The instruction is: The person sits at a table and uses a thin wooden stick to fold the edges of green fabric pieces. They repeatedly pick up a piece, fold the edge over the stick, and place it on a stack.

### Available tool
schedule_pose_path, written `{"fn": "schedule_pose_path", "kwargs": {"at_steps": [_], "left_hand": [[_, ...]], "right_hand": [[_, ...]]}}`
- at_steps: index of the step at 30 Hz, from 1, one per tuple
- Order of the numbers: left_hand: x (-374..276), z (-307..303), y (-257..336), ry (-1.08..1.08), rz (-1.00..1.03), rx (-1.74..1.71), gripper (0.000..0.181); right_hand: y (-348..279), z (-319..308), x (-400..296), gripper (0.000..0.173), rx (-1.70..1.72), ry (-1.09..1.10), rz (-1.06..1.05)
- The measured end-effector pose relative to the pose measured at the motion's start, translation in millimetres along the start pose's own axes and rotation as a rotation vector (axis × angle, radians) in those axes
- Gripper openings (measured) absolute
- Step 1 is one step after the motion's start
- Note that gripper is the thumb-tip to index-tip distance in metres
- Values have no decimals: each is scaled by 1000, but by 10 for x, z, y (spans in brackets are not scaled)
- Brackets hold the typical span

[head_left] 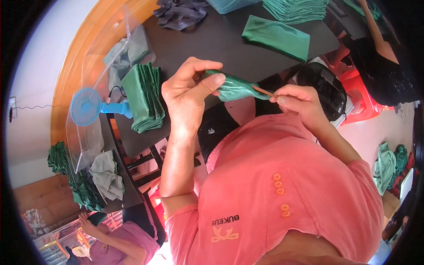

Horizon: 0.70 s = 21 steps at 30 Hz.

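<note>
Between my two hands is a shiny green fabric piece (237, 86), raised above the near edge of the dark table (212, 44). My left hand (193, 82) pinches its left end between thumb and fingers. A thin brown stick (263, 90) is gripped by my right hand (298, 101), and its far tip goes into or behind the right end of the fabric; which one I cannot tell. Left of my left hand, a stack of folded green fabric pieces (144, 97) stands on the table. A single flat green fabric piece (276, 37) lies farther back on the right.
A blue handheld fan (86, 106) lies by the stack, beside a clear plastic divider (114, 63). Dark cloth (179, 13), a blue bin (228, 5) and a tall green fabric pile (294, 10) line the back. Co-workers sit at lower left (122, 241) and upper right (381, 69).
</note>
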<state>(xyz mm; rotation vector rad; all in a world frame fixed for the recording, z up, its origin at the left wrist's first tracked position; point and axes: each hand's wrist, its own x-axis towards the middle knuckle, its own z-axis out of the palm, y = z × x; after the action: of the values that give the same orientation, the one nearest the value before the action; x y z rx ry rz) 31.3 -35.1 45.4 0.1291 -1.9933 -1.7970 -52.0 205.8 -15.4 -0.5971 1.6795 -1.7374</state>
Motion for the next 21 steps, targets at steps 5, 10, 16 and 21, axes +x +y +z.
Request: {"fn": "schedule_pose_path", "kwargs": {"at_steps": [5,10,16,21], "left_hand": [[22,28,188,-95,401,500,25],[-136,219,238,-144,742,716,30],[-407,291,-125,-168,754,660,30],[-459,199,-229,-81,530,709,29]], "right_hand": [[39,-167,-64,17,131,-91,101],[-76,-113,49,20,196,-70,342],[-67,154,321,22,460,37,191],[-37,242,334,21,351,59,114]]}}
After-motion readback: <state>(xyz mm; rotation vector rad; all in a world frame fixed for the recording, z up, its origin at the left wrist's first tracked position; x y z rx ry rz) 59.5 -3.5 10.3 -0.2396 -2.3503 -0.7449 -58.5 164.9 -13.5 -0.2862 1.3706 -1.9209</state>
